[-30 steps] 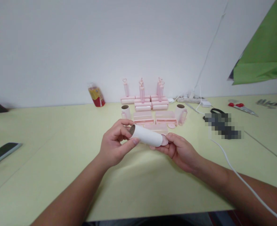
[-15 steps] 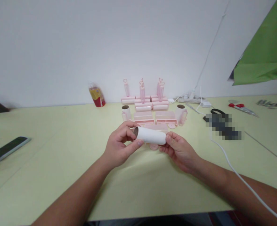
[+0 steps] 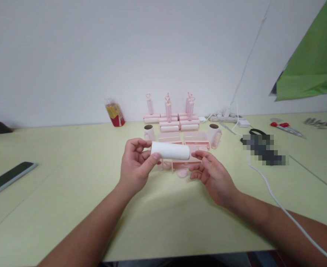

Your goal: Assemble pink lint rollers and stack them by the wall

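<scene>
A white paper roll (image 3: 171,151) is held nearly level above the table, its left end in the grip of my left hand (image 3: 137,163). Just off its right end, my right hand (image 3: 210,176) has its fingers apart and nothing in them. Beneath and behind the roll lie pink plastic trays (image 3: 198,144) and a pink disc (image 3: 182,173). Two more white rolls with brown cores stand upright, a left roll (image 3: 149,132) and a right roll (image 3: 212,132), each beside a clear pink handle piece.
Pink roller cases (image 3: 169,126) are stacked at the wall with upright handles on top. A red-yellow packet (image 3: 115,114) stands left of them. At right are red-handled scissors (image 3: 287,128), a power strip (image 3: 224,118) and a white cable (image 3: 274,196). A phone (image 3: 9,178) lies far left.
My right hand has let go of the roll's right end and its fingers have spread. The roll has risen slightly and shifted left with my left hand. Another person's fingers have left the phone.
</scene>
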### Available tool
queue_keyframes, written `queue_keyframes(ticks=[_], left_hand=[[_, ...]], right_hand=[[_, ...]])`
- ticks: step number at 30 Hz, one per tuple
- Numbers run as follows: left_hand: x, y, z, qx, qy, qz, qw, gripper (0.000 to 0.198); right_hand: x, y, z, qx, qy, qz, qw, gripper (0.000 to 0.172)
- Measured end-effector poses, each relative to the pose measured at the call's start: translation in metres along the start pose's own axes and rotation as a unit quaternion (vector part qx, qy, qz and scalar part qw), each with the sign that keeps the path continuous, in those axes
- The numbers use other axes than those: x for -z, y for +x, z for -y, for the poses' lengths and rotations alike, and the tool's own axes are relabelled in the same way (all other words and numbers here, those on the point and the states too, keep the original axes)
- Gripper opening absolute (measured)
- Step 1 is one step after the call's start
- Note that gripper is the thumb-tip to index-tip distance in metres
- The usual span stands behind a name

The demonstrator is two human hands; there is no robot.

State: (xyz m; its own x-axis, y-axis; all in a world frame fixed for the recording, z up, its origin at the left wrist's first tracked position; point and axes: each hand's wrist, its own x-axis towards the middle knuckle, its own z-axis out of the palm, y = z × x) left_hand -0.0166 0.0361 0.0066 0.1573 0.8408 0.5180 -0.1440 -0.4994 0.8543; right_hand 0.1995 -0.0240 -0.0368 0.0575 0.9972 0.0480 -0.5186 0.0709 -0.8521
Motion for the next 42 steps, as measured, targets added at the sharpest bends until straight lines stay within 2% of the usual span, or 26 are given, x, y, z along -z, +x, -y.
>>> queue_keyframes(ticks=[2, 4, 9, 11, 13, 15, 18, 20, 23, 26, 29, 32, 35, 42], left_hand=[[-0.002, -0.001, 0.001, -0.014, 0.005, -0.019, 1.000, 0.044], [-0.006, -0.003, 0.002, -0.021, 0.014, -0.026, 0.999, 0.046], [-0.014, -0.008, 0.000, -0.018, 0.024, -0.027, 0.999, 0.045], [-0.012, -0.006, -0.001, -0.031, 0.011, -0.041, 0.999, 0.048], [-0.007, -0.002, 0.000, -0.046, -0.001, -0.062, 0.997, 0.052], [-0.001, 0.002, 0.003, -0.057, -0.016, -0.082, 0.995, 0.055], [0.005, 0.004, 0.007, -0.051, -0.048, -0.083, 0.994, 0.058], [0.006, 0.003, 0.008, -0.034, -0.064, -0.064, 0.995, 0.058], [0.003, -0.001, 0.005, -0.007, -0.070, -0.012, 0.997, 0.055], [-0.002, -0.007, 0.002, 0.009, -0.054, 0.052, 0.997, 0.049], [-0.005, -0.013, 0.002, 0.015, -0.024, 0.110, 0.993, 0.046], [-0.007, -0.017, 0.005, 0.011, 0.019, 0.160, 0.987, 0.049], [-0.006, -0.018, 0.008, -0.007, 0.056, 0.189, 0.980, 0.054], [-0.005, -0.017, 0.006, -0.015, 0.179, 0.227, 0.957, 0.053]], right_hand=[[-0.002, -0.002, 0.002, 0.029, 0.000, -0.039, 0.999, 0.032], [-0.003, -0.004, 0.005, 0.036, 0.006, -0.040, 0.999, 0.035], [-0.003, -0.009, 0.013, -0.032, -0.007, 0.123, 0.992, 0.040], [0.000, -0.009, 0.013, -0.013, -0.040, 0.129, 0.991, 0.039], [0.003, -0.007, 0.010, 0.025, -0.133, 0.114, 0.984, 0.036], [0.007, -0.004, 0.004, 0.082, -0.292, 0.117, 0.946, 0.033], [0.012, 0.001, -0.003, 0.155, -0.515, 0.164, 0.827, 0.039], [0.014, 0.002, -0.005, 0.163, -0.600, 0.205, 0.756, 0.043], [0.015, 0.002, -0.003, 0.138, -0.665, 0.242, 0.693, 0.036], [0.013, 0.000, 0.000, 0.127, -0.686, 0.229, 0.679, 0.030], [0.010, -0.002, 0.003, 0.129, -0.695, 0.206, 0.677, 0.035], [0.008, -0.003, 0.006, 0.105, -0.705, 0.216, 0.667, 0.037], [0.009, -0.004, 0.007, 0.075, -0.724, 0.235, 0.645, 0.030], [0.007, -0.004, 0.011, 0.062, -0.763, 0.238, 0.598, 0.014]])
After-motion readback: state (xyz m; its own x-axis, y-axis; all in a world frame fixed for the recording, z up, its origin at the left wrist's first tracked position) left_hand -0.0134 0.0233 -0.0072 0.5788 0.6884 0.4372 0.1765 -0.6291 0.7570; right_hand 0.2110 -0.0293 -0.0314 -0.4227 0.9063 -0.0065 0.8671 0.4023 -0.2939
